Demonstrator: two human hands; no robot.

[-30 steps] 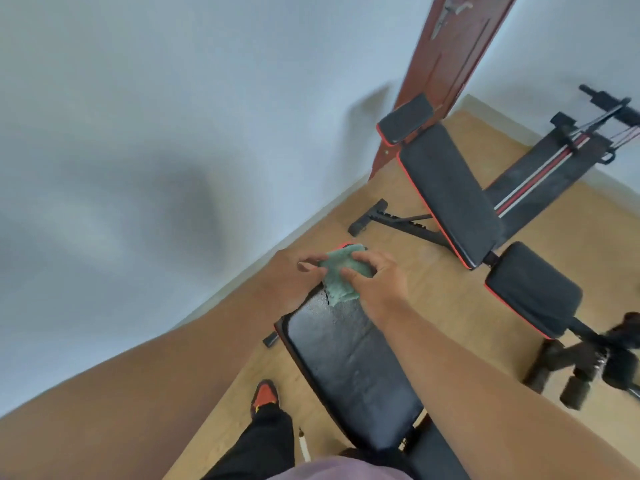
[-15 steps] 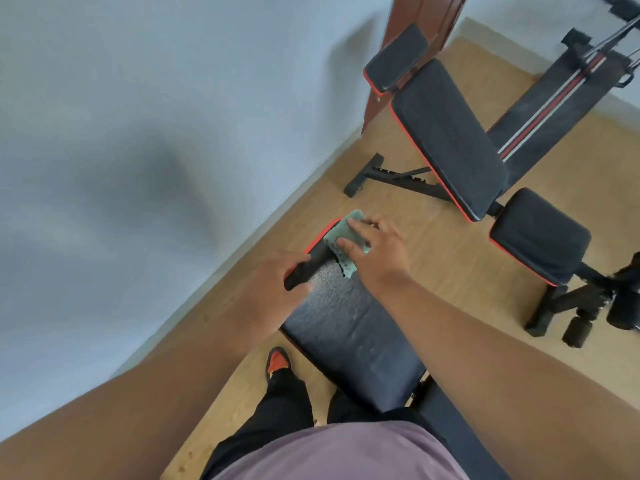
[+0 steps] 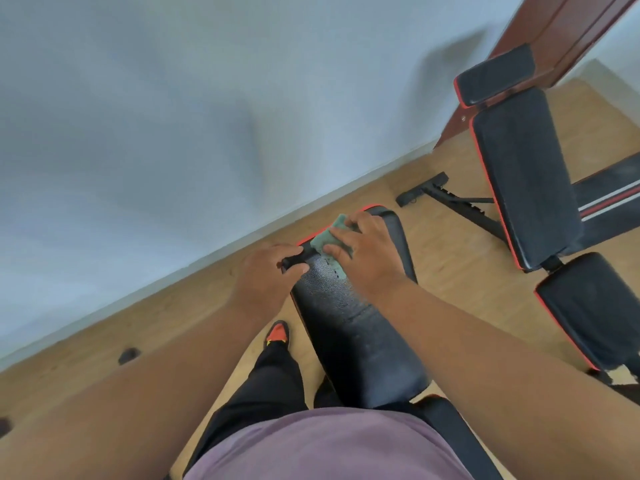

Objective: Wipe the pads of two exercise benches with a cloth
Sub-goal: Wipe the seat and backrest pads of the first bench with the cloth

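Centre of frame: near bench pad (image 3: 349,327), black with red edging, running from lower centre up toward the wall. Green cloth (image 3: 327,239) on the pad's far end, just above centre, close to the red edge. Right hand (image 3: 363,251) flat on the cloth, fingers spread and fairly straight, pressing it onto the pad; most of the cloth hidden under the palm. Left hand (image 3: 266,271) at the pad's left edge, just beside the cloth, fingers and thumb curled round the edge, gripping it.

Right side of frame: second bench (image 3: 526,188), long black back pad tilted, small headrest pad (image 3: 495,76) above it at upper right, seat pad (image 3: 595,313) below at right edge. Well apart from the near bench, wooden floor (image 3: 446,258) between.

Lower centre: black trouser leg and orange-and-black shoe (image 3: 277,334) on the floor left of the near pad; mauve shirt at bottom edge. Pale wall (image 3: 173,116) across upper left; reddish-brown door (image 3: 561,36) at upper right.
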